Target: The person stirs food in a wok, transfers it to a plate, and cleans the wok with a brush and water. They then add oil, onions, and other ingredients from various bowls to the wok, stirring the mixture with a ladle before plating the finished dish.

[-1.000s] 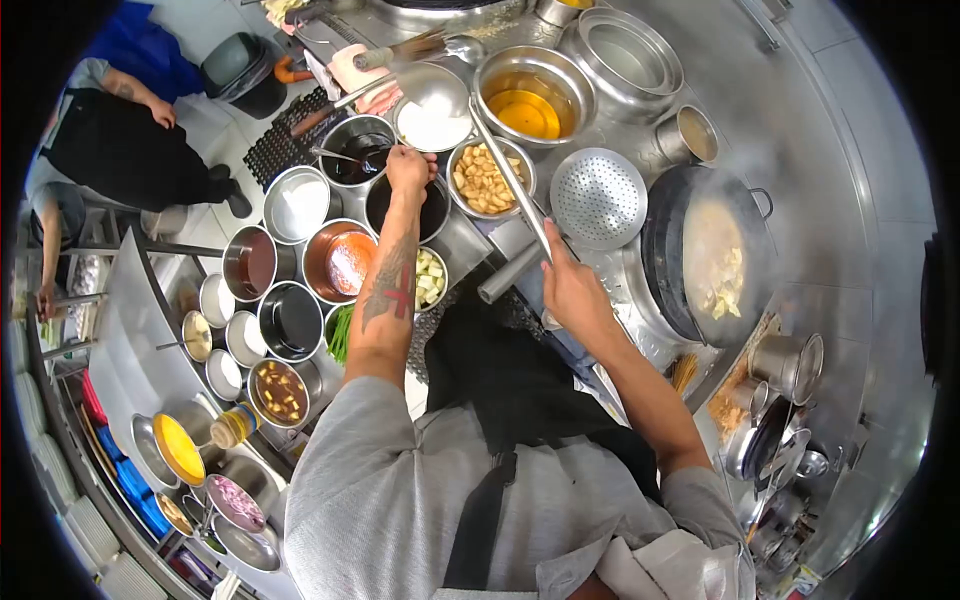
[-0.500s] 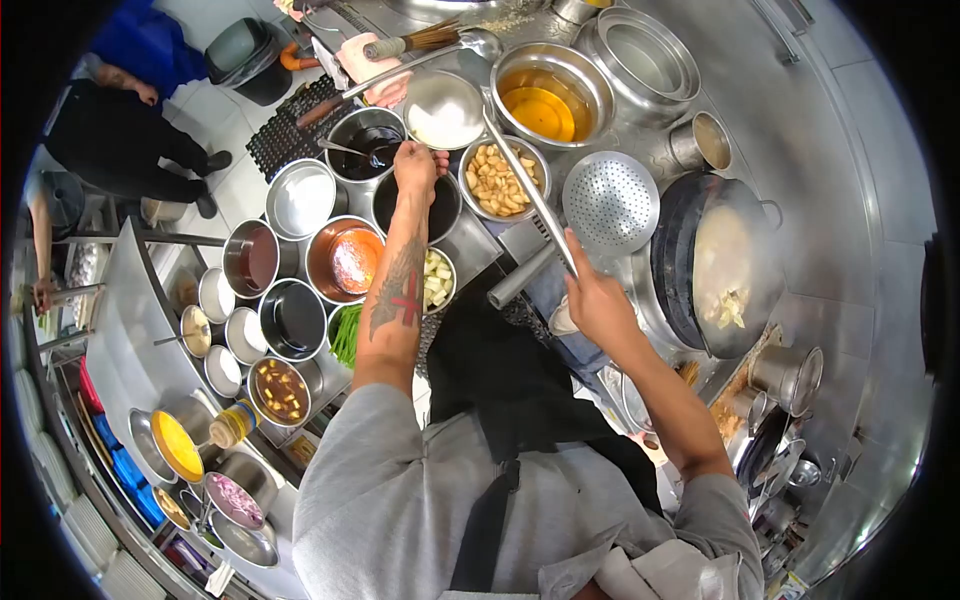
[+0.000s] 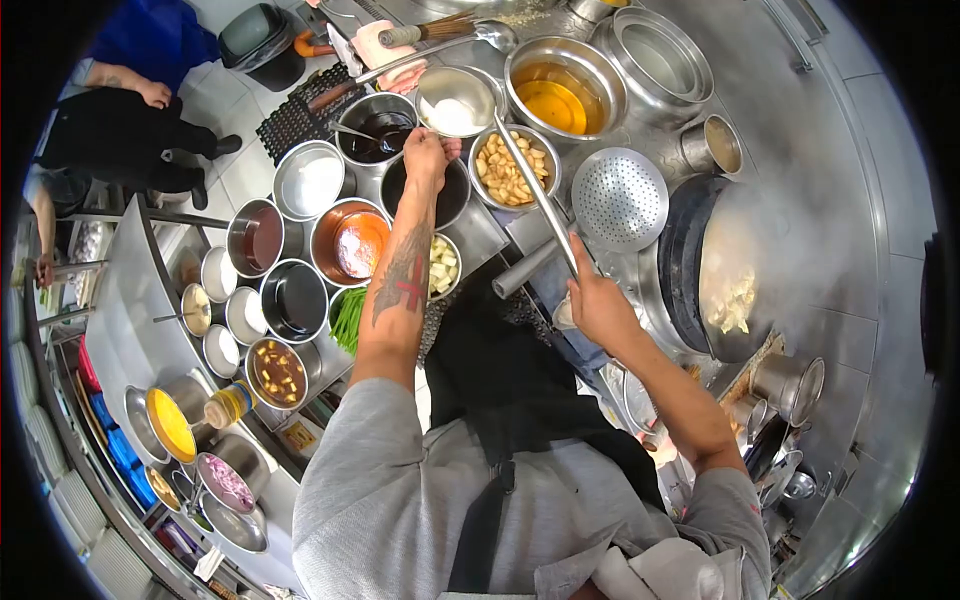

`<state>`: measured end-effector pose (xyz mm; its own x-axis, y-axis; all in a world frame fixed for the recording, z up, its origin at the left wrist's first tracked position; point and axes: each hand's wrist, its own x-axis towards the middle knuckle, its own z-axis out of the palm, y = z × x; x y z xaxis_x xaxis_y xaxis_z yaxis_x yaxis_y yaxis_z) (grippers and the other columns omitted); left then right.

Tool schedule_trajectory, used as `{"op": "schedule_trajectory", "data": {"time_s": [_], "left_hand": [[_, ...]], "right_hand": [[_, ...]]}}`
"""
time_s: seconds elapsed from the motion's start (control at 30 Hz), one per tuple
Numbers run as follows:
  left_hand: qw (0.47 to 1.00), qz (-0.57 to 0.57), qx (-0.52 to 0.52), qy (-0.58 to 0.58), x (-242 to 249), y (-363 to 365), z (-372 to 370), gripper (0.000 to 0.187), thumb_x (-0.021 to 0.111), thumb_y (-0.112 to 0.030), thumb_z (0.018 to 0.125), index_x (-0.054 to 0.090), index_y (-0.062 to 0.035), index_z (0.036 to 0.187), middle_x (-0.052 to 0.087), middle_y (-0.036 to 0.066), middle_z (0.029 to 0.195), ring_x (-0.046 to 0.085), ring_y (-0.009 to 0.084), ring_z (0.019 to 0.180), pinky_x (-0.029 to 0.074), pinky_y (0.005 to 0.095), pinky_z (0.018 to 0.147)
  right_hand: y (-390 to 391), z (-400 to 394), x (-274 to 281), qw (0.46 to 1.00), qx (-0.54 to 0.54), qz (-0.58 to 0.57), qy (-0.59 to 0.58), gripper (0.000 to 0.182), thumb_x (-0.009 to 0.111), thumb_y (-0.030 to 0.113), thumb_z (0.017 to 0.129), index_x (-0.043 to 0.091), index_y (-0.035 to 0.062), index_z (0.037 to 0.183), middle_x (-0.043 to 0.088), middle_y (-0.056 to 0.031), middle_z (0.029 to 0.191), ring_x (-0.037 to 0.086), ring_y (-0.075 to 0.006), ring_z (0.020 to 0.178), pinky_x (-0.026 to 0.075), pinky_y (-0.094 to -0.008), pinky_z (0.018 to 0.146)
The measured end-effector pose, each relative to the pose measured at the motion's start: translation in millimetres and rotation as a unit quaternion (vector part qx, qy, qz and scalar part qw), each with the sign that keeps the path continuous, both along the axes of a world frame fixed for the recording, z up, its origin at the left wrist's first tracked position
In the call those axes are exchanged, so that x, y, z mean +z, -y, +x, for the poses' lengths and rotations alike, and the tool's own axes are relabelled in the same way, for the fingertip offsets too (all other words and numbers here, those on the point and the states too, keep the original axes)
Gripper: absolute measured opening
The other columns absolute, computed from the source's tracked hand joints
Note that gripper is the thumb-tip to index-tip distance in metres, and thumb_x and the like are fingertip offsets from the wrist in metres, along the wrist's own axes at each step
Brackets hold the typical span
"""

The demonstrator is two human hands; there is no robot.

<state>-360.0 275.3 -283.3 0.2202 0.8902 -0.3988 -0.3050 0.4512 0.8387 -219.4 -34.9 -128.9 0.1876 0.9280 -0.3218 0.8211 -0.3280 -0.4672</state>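
Note:
My left hand (image 3: 428,158) has its fingers curled in over a pot of dark liquid (image 3: 452,192), close to a steel bowl with white contents (image 3: 457,102); what its fingers hold, if anything, I cannot tell. Beside it, a spoon (image 3: 352,130) rests in a pot of dark sauce (image 3: 384,132). My right hand (image 3: 600,303) grips a long metal-handled utensil (image 3: 535,190). The utensil's far end overlaps the rim of the white-filled bowl, and its shaft crosses a bowl of pale brown chunks (image 3: 512,172).
At right a steaming wok (image 3: 735,250) holds cloudy liquid and pale pieces. A perforated skimmer (image 3: 620,198) lies beside it, below a bowl of golden oil (image 3: 590,95). Several sauce pots, including an orange one (image 3: 350,240), stand at left. Another person (image 3: 130,130) is at upper left.
The view has shifted slightly, so the pots sit a little differently in frame. Steam over the wok is thicker. Both hands keep nearly the same pose, the right still on the utensil.

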Motion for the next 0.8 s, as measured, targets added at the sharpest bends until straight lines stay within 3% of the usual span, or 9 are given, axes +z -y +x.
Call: {"op": "schedule_trajectory", "data": {"time_s": [0.2, 0.27, 0.33, 0.37, 0.4, 0.5, 0.6, 0.67, 0.8], "left_hand": [[1.0, 0.017, 0.005, 0.02, -8, -2, -1, 0.011, 0.04, -0.01, 0.103, 0.046, -0.0016, 0.101, 0.063, 0.013, 0.084, 0.063, 0.0207, 0.07, 0.055, 0.0315, 0.062], [1.0, 0.01, 0.001, 0.014, -5, 1, -1, 0.011, 0.04, -0.01, 0.103, 0.046, -0.0015, 0.101, 0.063, 0.014, 0.085, 0.063, 0.0211, 0.07, 0.055, 0.0316, 0.063], [1.0, 0.007, -0.005, 0.007, -3, -1, -1, 0.011, 0.04, -0.01, 0.103, 0.046, -0.0015, 0.101, 0.062, 0.014, 0.086, 0.063, 0.0216, 0.071, 0.055, 0.0318, 0.063], [1.0, 0.006, 0.005, 0.012, -5, -1, 0, 0.013, 0.04, -0.011, 0.102, 0.048, -0.0006, 0.1, 0.064, 0.014, 0.084, 0.064, 0.0212, 0.069, 0.056, 0.0317, 0.062], [1.0, 0.006, 0.016, 0.018, -7, -2, 1, 0.016, 0.039, -0.011, 0.102, 0.05, 0.0003, 0.099, 0.065, 0.015, 0.082, 0.065, 0.0209, 0.067, 0.056, 0.0316, 0.061], [0.998, -0.01, -0.009, 0.056, -14, -8, -3, 0.019, 0.042, -0.015, 0.102, 0.049, 0.0016, 0.098, 0.065, 0.017, 0.082, 0.064, 0.0232, 0.068, 0.056, 0.0338, 0.062], [0.987, -0.111, 0.026, 0.113, 0, -1, -10, 0.04, 0.048, -0.037, 0.101, 0.051, 0.0025, 0.094, 0.064, 0.021, 0.081, 0.061, 0.0266, 0.065, 0.053, 0.036, 0.06], [0.995, -0.084, -0.016, 0.048, 17, 14, -24, 0.047, 0.051, -0.045, 0.099, 0.052, 0.0017, 0.101, 0.065, 0.018, 0.085, 0.06, 0.0209, 0.068, 0.053, 0.029, 0.062], [0.993, -0.096, -0.054, 0.031, 43, 43, -42, 0.04, 0.06, -0.043, 0.095, 0.055, -0.0032, 0.094, 0.065, 0.014, 0.077, 0.056, 0.0171, 0.057, 0.047, 0.027, 0.052]], "right_hand": [[-8, 33, 33, 0.998, 0.014, -0.051, -0.032, 0.068, 0.053, 0.018, 0.095, 0.019, 0.0083, 0.153, 0.066, -0.0263, 0.08, 0.064, -0.0458, 0.078, 0.049, -0.0536, 0.077], [-11, 52, 21, 0.996, 0.047, 0.055, -0.058, 0.068, 0.055, 0.02, 0.095, 0.021, 0.011, 0.154, 0.068, -0.024, 0.092, 0.064, -0.0446, 0.085, 0.049, -0.0501, 0.084], [-24, 58, 55, 0.991, 0.026, -0.068, -0.111, 0.068, 0.056, 0.019, 0.095, 0.022, 0.0124, 0.154, 0.068, -0.0213, 0.093, 0.067, -0.0354, 0.074, 0.053, -0.0454, 0.071], [-33, 57, 75, 0.964, -0.054, -0.18, -0.187, 0.066, 0.056, 0.016, 0.097, 0.022, 0.0136, 0.154, 0.061, -0.0113, 0.08, 0.057, -0.0193, 0.054, 0.049, -0.0351, 0.05], [-35, 62, 72, 0.964, -0.058, -0.175, -0.19, 0.066, 0.056, 0.016, 0.097, 0.022, 0.0136, 0.154, 0.061, -0.0113, 0.08, 0.057, -0.0193, 0.054, 0.049, -0.0351, 0.05], [-42, 73, 74, 0.856, -0.124, -0.191, -0.465, 0.061, 0.052, 0.014, 0.1, 0.022, 0.0174, 0.154, 0.036, 0.0045, 0.067, 0.034, -0.0039, 0.045, 0.034, -0.0202, 0.038], [-43, 89, 69, 0.767, -0.182, -0.193, -0.585, 0.063, 0.055, 0.016, 0.1, 0.022, 0.0184, 0.154, 0.038, 0.0045, 0.068, 0.035, -0.0024, 0.046, 0.032, -0.0193, 0.037], [-38, 80, 77, 0.762, -0.179, -0.158, -0.602, 0.058, 0.056, 0.017, 0.1, 0.029, 0.0159, 0.151, 0.039, 0.0046, 0.069, 0.035, -0.0017, 0.047, 0.032, -0.0183, 0.038], [-23, 80, 111, 0.527, -0.187, -0.1, -0.823, 0.037, 0.053, 0.017, 0.101, 0.047, 0.008, 0.137, 0.042, 0.0044, 0.071, 0.037, 0.0003, 0.046, 0.03, -0.0158, 0.036]]}}
